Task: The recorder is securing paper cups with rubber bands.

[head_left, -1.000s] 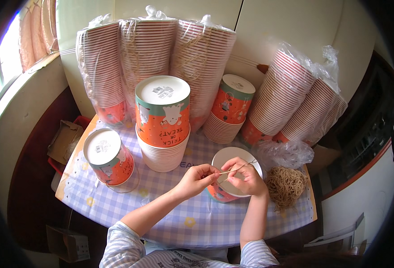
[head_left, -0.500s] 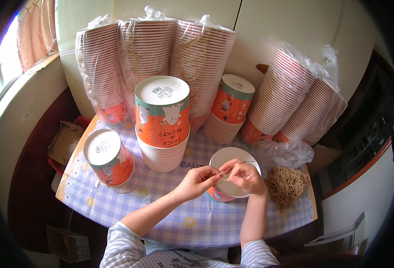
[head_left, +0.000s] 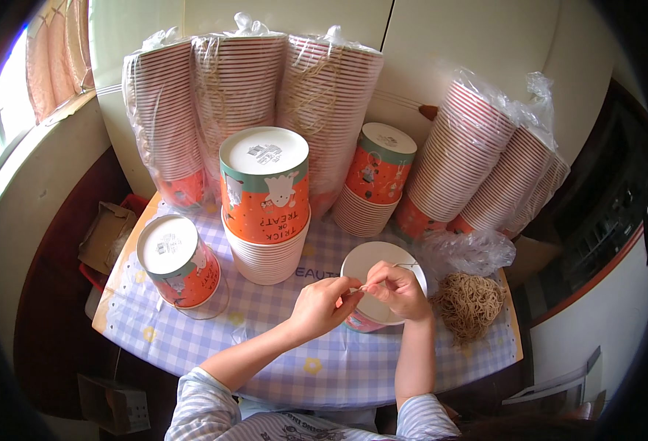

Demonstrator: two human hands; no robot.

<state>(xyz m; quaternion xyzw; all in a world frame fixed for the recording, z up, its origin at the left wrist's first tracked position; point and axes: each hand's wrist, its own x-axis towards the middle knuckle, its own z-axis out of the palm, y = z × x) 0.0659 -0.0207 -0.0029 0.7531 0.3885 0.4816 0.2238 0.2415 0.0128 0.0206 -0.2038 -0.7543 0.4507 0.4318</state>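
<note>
Over an orange paper bucket (head_left: pixel 364 259) with a white inside, my left hand (head_left: pixel 325 303) and my right hand (head_left: pixel 399 290) meet fingertip to fingertip. Both are closed in a pinch on a thin beige cord (head_left: pixel 358 289). A bit of the cord sticks out behind the right fingers, near the bucket's rim. To the right lies a tangled bundle of the same beige cord (head_left: pixel 472 305). At the left an upside-down orange bucket (head_left: pixel 179 261) stands with a cord handle (head_left: pixel 225 298) resting at its rim.
Upside-down stacked buckets (head_left: pixel 267 198) stand left of centre, with a smaller stack (head_left: pixel 377 180) behind. Tall plastic-wrapped bucket stacks (head_left: pixel 239 81) line the back, with leaning wrapped stacks (head_left: pixel 460 140) at right. A crumpled clear bag (head_left: pixel 474 250) lies by the cord bundle on the checked tablecloth (head_left: pixel 265 360).
My fingertips have drawn closer together on the cord, and my left hand has turned slightly. The buckets and stacks stay where they were; the view has shifted a little.
</note>
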